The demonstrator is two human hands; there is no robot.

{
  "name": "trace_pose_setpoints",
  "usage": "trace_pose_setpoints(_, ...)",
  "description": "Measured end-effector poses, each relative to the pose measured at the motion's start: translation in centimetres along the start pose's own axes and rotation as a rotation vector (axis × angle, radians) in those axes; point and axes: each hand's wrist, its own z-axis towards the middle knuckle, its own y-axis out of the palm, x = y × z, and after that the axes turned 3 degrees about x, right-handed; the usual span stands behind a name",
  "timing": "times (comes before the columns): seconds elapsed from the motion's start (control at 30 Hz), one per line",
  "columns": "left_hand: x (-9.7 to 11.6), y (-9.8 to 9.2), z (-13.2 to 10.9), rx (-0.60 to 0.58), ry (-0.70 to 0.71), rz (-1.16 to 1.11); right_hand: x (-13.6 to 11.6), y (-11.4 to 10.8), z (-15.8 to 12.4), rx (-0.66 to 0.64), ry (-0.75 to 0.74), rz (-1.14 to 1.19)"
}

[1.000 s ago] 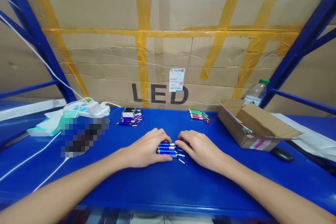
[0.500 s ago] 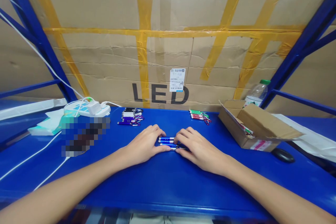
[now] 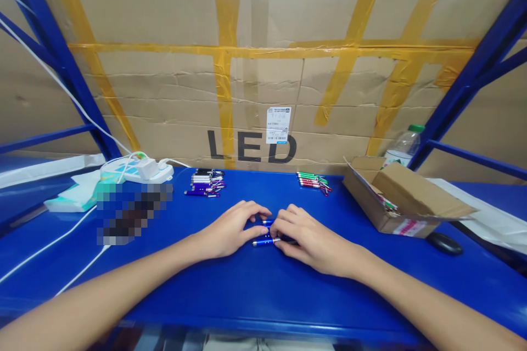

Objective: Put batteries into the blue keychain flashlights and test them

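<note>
My left hand [image 3: 230, 228] and my right hand [image 3: 307, 236] meet at the middle of the blue table [image 3: 263, 279], fingers curled around a small bunch of blue keychain flashlights [image 3: 265, 239]. Most of the bunch is hidden under my fingers; one blue flashlight with a silver tip shows between the hands. A pile of purple and black keychain flashlights [image 3: 206, 182] lies at the back, left of centre. A smaller pile of green and red keychain flashlights [image 3: 313, 181] lies at the back, right of centre.
An open cardboard box [image 3: 401, 197] stands at the right with a plastic bottle [image 3: 402, 145] behind it and a black mouse [image 3: 443, 242] beside it. A white power strip [image 3: 138, 171] with cables sits at the left. A taped cardboard sheet marked LED [image 3: 251, 145] forms the back wall.
My hands have closed in over the blue flashlights, squeezing them into a tighter bunch, so fewer of them show than a second ago.
</note>
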Motion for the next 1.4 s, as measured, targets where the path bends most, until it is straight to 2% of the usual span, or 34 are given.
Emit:
trace_pose_setpoints(0.3,0.4,0.1,0.5,0.169,-0.127,-0.222,-0.3,-0.3,-0.1,-0.063,-0.026,0.022)
trace_pose_setpoints(0.6,0.4,-0.3,1.4,0.313,-0.220,-0.598,-0.3,0.1,-0.4,0.150,0.049,0.091)
trace_pose_setpoints(0.83,1.1,-0.9,1.4,0.382,-0.323,-0.902,-0.4,0.1,-0.2,0.186,0.118,0.086)
trace_pose_setpoints(1.03,1.3,-1.2,1.2,0.324,-0.333,-1.065,-0.5,0.1,-0.1,0.169,0.087,-0.009)
trace_pose_setpoints(1.3,1.9,-1.3,1.1,0.289,-0.337,-1.143,0.2,0.2,0.1,0.266,0.145,-0.062)
trace_pose_setpoints(1.4,1.9,-1.3,1.1,0.264,-0.339,-1.145,0.0,0.1,0.0,0.286,0.102,-0.043)
